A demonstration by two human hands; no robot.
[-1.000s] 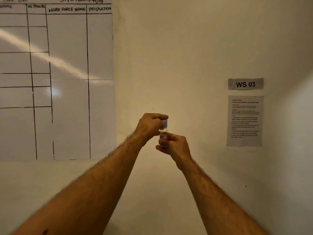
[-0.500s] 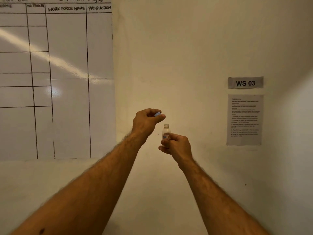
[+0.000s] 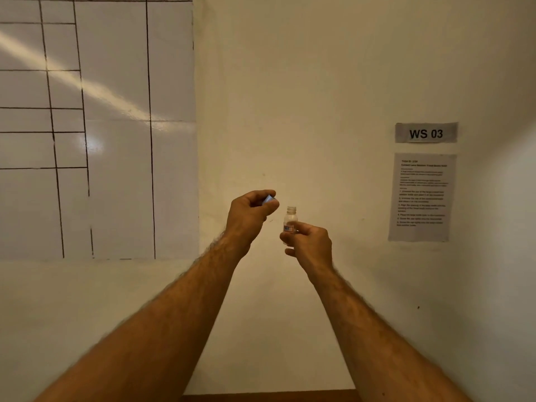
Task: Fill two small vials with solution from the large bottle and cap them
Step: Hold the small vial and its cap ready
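Cream-painted wall (image 3: 290, 97) fills nearly all I can see, lit warmly at the middle and dimmer toward the right. On its upper left hangs a big whiteboard (image 3: 116, 169) ruled into a grid of black lines, with a bright streak of glare running across it. Over on the right of the wall is a printed instruction sheet (image 3: 422, 197), its small text too blurred for me to read, and just above it a grey label (image 3: 426, 132) that says "WS 03". At the very bottom edge a thin strip of brown counter (image 3: 266, 398) shows between my forearms.

Both my bare arms reach up and forward in front of the wall. My left hand (image 3: 249, 216) is curled, with the thumb and fingertips pinching a small blue cap (image 3: 269, 199), of which only a corner shows. My right hand (image 3: 309, 246) is held a little lower and just beside the left, apart from it, its thumb and fingers closed round the lower part of a small clear vial (image 3: 290, 220). I hold the vial upright in the air, well above the counter. Its threaded neck is bare and open at the top, and a small label with red and blue print sits on its body just above my fingers. Whether there is liquid in it I cannot tell.
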